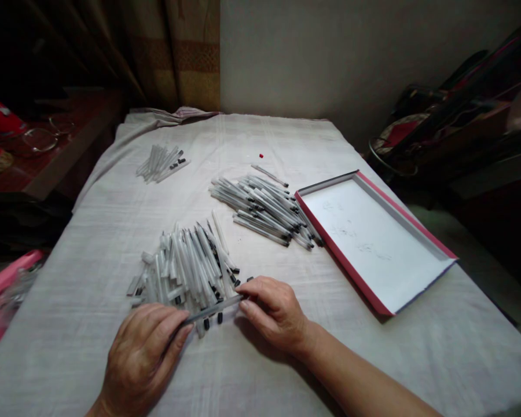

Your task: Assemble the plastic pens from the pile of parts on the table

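Both hands hold one clear pen (215, 308) just above the white cloth near the front edge. My left hand (143, 353) pinches its left end with curled fingers. My right hand (273, 310) pinches its right end between thumb and fingertips. Right behind the pen lies a loose heap of clear pen barrels and caps (186, 266). A few small black caps (219, 317) lie under the pen.
A second pile of pens (264, 208) lies mid-table, a small bundle (160, 163) at the far left. An open shallow white box with a red rim (336, 255) sits at the right. A tiny red piece (261, 156) lies far back. Bags crowd the right side.
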A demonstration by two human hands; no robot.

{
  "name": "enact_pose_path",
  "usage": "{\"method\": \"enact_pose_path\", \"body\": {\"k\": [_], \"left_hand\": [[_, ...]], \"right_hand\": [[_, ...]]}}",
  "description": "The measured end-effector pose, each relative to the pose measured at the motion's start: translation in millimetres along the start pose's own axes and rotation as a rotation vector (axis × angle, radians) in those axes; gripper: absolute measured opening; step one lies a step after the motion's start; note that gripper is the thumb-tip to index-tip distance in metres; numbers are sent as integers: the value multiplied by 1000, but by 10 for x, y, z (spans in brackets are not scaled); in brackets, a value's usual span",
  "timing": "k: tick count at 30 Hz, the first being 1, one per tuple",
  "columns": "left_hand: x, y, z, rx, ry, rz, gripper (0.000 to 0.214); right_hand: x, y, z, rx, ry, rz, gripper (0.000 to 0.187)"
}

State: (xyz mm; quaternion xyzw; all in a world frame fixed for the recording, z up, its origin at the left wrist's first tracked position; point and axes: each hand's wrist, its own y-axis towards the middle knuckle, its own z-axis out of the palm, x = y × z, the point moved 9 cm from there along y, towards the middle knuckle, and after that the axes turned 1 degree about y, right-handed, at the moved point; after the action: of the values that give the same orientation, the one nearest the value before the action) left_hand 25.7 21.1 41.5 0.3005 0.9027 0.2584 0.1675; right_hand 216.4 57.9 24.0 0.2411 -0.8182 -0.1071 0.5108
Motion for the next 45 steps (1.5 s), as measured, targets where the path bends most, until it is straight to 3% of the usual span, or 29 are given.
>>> {"method": "enact_pose_path", "body": {"k": [9, 19, 24, 28, 33, 39, 45], "left_hand": [[10, 6, 35, 36, -25, 1, 12], [13, -15, 39, 33, -17, -24, 9], [37, -16, 12, 13, 18, -45, 8], [74, -25, -18, -17, 10, -70, 7], [88, -45, -13, -17, 7, -82, 7], [108, -48, -11, -15, 36, -111, 7], [142, -34, -52, -46, 73, -154, 6]], "right_hand": [[-48, 2, -3, -5, 32, 38, 15], [-212, -4, -86, -75, 197, 219, 11], [-434, -85, -269, -206, 344, 476, 6], [-613, -152, -443, -355, 486, 634, 13], [-701, -144, -484, -363, 484, 664, 13], [-795, -203, -675, -512, 479, 633, 8], [-778, -189, -682, -493, 455, 645, 11]]}}
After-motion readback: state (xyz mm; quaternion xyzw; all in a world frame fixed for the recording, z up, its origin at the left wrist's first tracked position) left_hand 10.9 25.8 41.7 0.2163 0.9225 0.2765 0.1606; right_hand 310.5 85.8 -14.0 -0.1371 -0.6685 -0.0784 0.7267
